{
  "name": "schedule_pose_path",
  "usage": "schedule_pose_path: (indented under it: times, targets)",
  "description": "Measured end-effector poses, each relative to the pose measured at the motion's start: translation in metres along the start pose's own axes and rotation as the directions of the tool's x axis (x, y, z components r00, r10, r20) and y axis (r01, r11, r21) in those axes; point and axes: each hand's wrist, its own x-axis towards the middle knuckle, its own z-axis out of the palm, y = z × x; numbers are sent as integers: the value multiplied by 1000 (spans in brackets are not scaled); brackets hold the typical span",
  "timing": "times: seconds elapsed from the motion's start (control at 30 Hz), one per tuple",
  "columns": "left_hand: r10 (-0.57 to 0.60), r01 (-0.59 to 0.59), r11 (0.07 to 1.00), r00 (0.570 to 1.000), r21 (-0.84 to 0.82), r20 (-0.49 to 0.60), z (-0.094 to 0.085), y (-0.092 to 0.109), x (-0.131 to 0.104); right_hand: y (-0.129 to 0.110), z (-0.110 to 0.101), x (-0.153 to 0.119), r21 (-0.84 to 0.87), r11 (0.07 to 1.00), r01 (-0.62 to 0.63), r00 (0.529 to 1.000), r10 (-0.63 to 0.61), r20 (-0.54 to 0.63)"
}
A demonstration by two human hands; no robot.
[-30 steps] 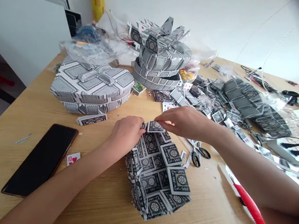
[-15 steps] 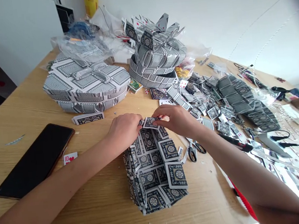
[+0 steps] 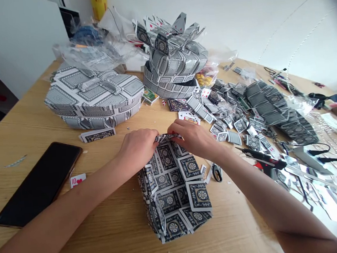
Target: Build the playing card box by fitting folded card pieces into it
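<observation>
An open-topped box made of black-backed playing cards [image 3: 170, 201] stands on the wooden table in front of me. My left hand [image 3: 139, 147] pinches the left end of its far rim. At the right part of the same rim, my right hand [image 3: 190, 137] has its thumb and fingers closed on the card edge. The rim between the hands is upright and seen nearly edge-on. Scissors [image 3: 216, 172] lie just right of the box, partly hidden by my right forearm.
A phone [image 3: 39, 182] and a ten of hearts [image 3: 77, 180] lie left. Behind are a lidded card box [image 3: 94, 98] and a larger card construction [image 3: 176, 58]. Loose folded cards [image 3: 240, 125], a glue gun [image 3: 264, 160] and a power strip [image 3: 310, 160] lie right.
The far rim flap has turned from tilted to nearly upright between my hands. My right hand has moved slightly left. The view has shifted a little, showing more of the glue gun.
</observation>
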Motion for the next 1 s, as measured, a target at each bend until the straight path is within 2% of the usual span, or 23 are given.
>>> schedule_pose_path:
  times: [0.23,0.5,0.6,0.73,1.0]
  targets:
    - [111,-105,979,994,-176,24,2,0,4,-3,7,-1,13,998,-57,993,58,-106]
    - [55,-56,997,998,-54,-5,4,2,10,-15,18,-1,3,997,-79,991,79,-112]
    - [65,-67,994,998,-91,-24,5,1,10,-17,18,-3,109,993,-34,996,43,-79]
    - [65,-69,989,997,-130,-33,7,0,10,-14,16,-3,238,970,-43,999,43,2]
    - [38,-37,999,997,-6,67,1,5,8,-8,8,7,53,998,34,985,-43,170]
